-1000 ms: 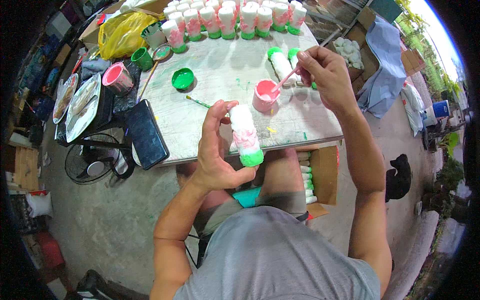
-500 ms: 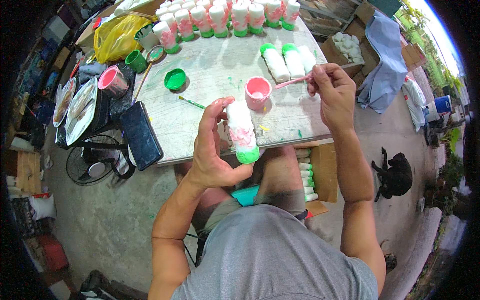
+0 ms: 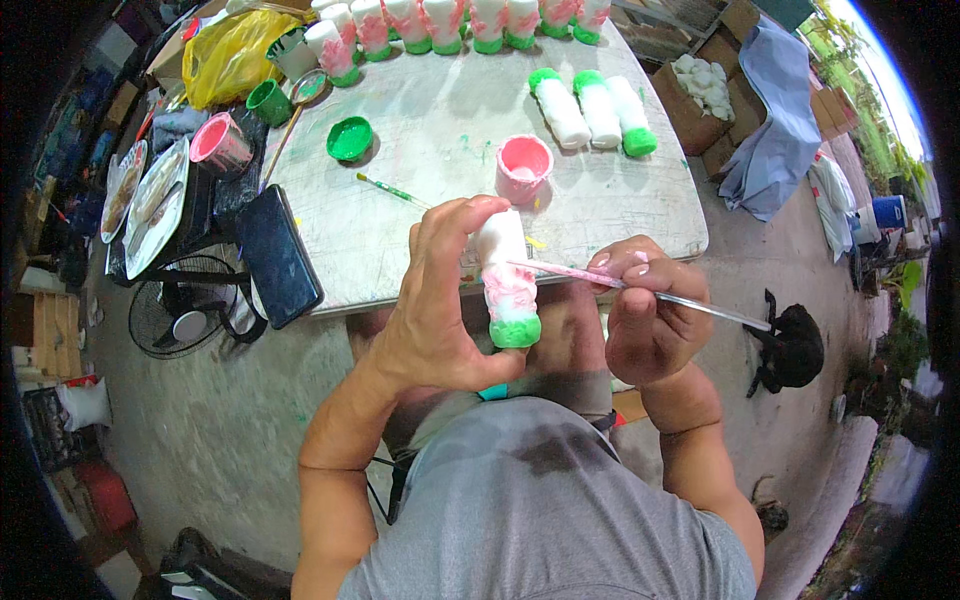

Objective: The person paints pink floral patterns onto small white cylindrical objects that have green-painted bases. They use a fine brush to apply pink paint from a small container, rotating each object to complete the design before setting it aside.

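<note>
A white pillar-shaped piece [image 3: 508, 290], pink round its middle and green at its lower end, is gripped by my left hand [image 3: 430, 310] between fingers at the top and thumb at the base. My right hand [image 3: 655, 310] pinches a thin paintbrush [image 3: 690, 303], its pink-smeared tip against the pillar's side. Just beyond the pillar stands a small pot of pink paint [image 3: 523, 170]. Another brush [image 3: 392, 188] with green on it lies on the table near a green paint lid or dish [image 3: 349, 139].
Several pink-and-green pillars [image 3: 440, 25] stand at the table's far edge; three white-and-green ones [image 3: 595, 110] lie at the right. A phone [image 3: 278, 265] lies at the left edge, beside plates [image 3: 160, 210] and a fan [image 3: 185, 310]. A black dog [image 3: 790, 345] lies on the floor.
My right hand has come down and left from beside the pink pot, bringing the brush tip to the pillar. My left hand and the pillar have shifted slightly right and nearer me.
</note>
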Available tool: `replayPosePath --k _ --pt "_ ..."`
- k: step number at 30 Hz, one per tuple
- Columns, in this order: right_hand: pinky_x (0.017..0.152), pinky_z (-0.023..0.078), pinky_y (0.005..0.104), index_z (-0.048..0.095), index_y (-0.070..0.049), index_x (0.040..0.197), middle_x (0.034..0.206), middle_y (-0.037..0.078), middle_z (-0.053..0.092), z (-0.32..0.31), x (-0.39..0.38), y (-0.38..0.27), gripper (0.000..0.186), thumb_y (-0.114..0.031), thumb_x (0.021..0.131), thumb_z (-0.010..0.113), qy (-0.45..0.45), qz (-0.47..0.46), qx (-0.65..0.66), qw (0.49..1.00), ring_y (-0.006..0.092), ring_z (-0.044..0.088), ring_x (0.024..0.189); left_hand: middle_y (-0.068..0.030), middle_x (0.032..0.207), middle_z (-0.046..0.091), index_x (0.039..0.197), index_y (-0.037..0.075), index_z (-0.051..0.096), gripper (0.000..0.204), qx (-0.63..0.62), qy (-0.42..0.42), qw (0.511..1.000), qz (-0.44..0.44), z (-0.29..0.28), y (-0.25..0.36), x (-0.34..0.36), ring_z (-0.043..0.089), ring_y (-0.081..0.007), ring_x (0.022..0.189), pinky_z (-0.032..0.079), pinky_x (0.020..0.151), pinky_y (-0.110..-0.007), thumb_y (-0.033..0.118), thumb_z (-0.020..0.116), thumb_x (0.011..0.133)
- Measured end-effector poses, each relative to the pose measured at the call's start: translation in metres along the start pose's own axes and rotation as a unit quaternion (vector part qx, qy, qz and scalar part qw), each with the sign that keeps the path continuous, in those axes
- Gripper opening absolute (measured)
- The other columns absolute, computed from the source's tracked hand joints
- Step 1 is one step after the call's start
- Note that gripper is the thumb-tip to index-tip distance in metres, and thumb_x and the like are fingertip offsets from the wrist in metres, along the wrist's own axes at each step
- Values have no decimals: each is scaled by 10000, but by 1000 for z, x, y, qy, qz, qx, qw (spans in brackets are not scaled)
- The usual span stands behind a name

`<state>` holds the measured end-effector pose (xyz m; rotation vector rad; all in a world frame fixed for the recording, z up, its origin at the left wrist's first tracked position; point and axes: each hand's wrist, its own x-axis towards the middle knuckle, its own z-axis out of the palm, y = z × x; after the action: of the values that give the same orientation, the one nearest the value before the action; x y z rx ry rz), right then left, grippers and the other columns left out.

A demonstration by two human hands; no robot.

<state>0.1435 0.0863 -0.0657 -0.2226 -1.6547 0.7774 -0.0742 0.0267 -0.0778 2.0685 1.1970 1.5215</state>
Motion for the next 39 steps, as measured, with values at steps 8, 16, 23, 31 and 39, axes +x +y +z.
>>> replayPosePath --k 8,16,23,31,39 --pt "731 578 417 573 -11 1104 892 179 707 -5 -4 0 129 -54 1007 644 -82 -34 -92 992 303 712 817 -220 1364 505 1491 15 360 1119 -6 -7 1000 -7 -3 5 1 492 -417 1256 378 1077 -492 228 836 501" --pt "748 576 418 573 -22 1092 904 185 705 -7 -8 -2 134 -68 996 655 -42 -7 -38 998 315 713 855 -223 1360 506 1478 11 377 1101 3 -16 1000 -10 -5 3 1 490 -425 1251 385 1072 -497 276 829 510" --pt "771 574 422 578 -20 1062 933 174 709 -12 -4 -7 192 27 905 678 -113 -34 -103 988 328 711 879 -222 1392 523 1495 14 344 1157 26 -33 999 -20 -7 8 2 511 -383 1289 376 1124 -468 251 844 478" --pt "777 566 440 585 -18 1037 972 174 724 -11 -10 -8 270 119 816 655 -83 -15 -86 993 335 718 874 -225 1411 518 1492 8 328 1175 28 -48 998 -23 -7 6 2 524 -359 1307 386 1140 -452 300 847 478" --pt "787 564 441 570 -19 1012 948 187 716 -11 -14 -7 191 78 864 643 -60 12 -39 997 331 708 874 -224 1394 529 1489 8 343 1167 29 -51 998 -27 -8 7 2 529 -357 1297 399 1130 -453 346 851 494"
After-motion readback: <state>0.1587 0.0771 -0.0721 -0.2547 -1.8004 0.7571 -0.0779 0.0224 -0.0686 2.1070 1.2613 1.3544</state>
